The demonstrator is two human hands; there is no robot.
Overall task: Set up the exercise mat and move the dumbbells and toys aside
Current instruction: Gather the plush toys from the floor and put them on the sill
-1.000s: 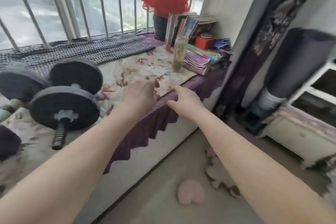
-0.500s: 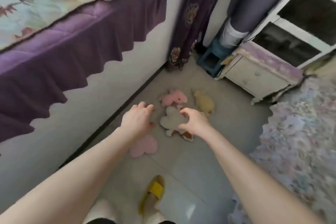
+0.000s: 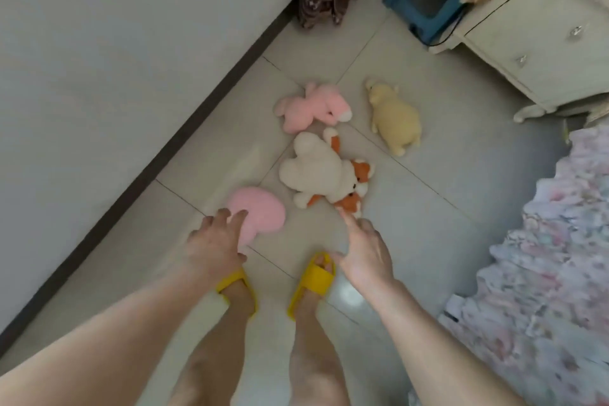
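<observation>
Your left hand (image 3: 214,245) and right hand (image 3: 364,249), both spread and empty, hover over fuzzy toys: pink heart (image 3: 260,216) at 11 o'clock, cream plush (image 3: 318,173) at 12.

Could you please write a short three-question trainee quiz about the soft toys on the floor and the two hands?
1. True or false: the left hand overlaps the pink heart-shaped plush cushion.
2. How many soft toys lie on the grey tiled floor?
3. Which toy is nearest the right hand: A) pale yellow plush animal; B) pink plush rabbit; C) cream and orange plush fox?

Key: 1 true; 2 four; 3 C.
</observation>
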